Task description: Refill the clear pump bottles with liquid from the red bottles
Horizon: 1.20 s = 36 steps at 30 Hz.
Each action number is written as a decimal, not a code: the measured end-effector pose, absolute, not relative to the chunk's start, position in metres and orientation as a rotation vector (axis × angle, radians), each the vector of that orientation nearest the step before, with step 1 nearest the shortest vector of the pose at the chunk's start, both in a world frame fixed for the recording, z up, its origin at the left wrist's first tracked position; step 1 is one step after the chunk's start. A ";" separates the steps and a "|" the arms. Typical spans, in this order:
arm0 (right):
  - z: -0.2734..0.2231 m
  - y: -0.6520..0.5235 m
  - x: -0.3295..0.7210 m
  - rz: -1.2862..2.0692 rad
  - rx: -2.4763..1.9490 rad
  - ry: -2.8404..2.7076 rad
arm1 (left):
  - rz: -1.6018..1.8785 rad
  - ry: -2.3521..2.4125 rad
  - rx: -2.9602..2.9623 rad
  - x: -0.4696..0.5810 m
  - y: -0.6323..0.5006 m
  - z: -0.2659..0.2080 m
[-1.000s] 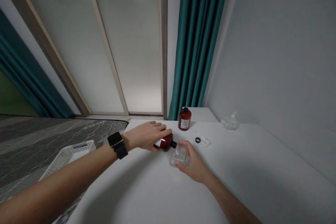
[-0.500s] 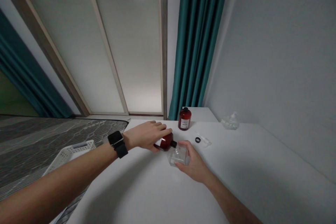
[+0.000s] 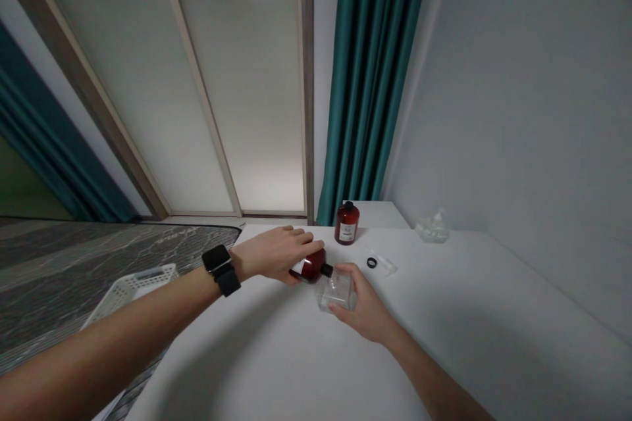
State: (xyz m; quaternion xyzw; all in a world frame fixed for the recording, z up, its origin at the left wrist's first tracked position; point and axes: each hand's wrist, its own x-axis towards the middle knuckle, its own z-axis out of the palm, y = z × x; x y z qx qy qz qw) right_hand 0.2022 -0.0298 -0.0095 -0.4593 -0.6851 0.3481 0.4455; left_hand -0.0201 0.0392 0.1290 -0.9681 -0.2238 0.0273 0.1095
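My left hand [image 3: 279, 253] is closed around a dark red bottle [image 3: 312, 267], tipped over so that its black neck points down to the right. The neck meets the top of a clear bottle [image 3: 336, 293] below it; whether liquid is passing between them I cannot make out. My right hand [image 3: 363, 302] grips the clear bottle from the right side, thumb low and fingers near its top. Just beyond that hand a black ring [image 3: 372, 263] and a clear plastic piece [image 3: 386, 264] lie on the white table [image 3: 296, 368].
A second dark red bottle [image 3: 347, 223] with a white label stands upright at the table's far edge. Farther right sits a clear pump bottle [image 3: 433, 227] near the wall. A white perforated basket [image 3: 126, 286] is at the left, partly behind my left forearm.
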 end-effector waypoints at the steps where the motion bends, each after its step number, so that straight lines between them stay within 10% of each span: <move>1: -0.009 -0.030 0.202 0.865 -1.145 -1.694 | 0.083 -0.660 -2.846 -0.020 0.039 0.128; 36: -0.011 -0.029 0.201 0.854 -1.161 -1.677 | 0.165 -0.655 -2.825 -0.016 0.038 0.134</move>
